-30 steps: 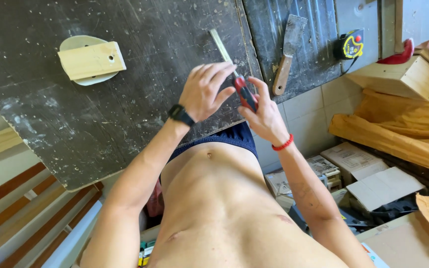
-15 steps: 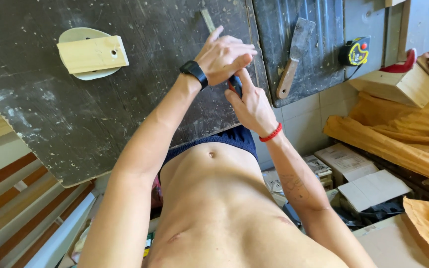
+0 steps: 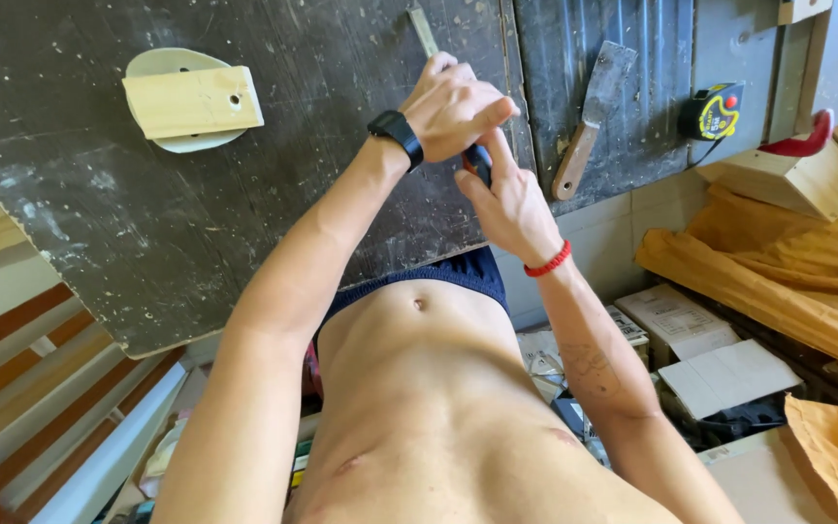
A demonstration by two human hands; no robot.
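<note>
Utility knife [image 3: 478, 163] — dark handle gripped in right hand [image 3: 508, 209], left hand [image 3: 453, 107] closed over its top, above the dark workbench [image 3: 244, 213]. Judged light, rigid, sharp-edged — hold by handle only.

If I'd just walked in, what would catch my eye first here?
Two hands meet at the middle of the dark speckled workbench: the left hand, a black watch on its wrist, closes over a small dark tool that the right hand grips from below. At far left a pale wooden block lies on a round disc; to the right lie a wooden-handled scraper and a yellow tape measure.
</note>
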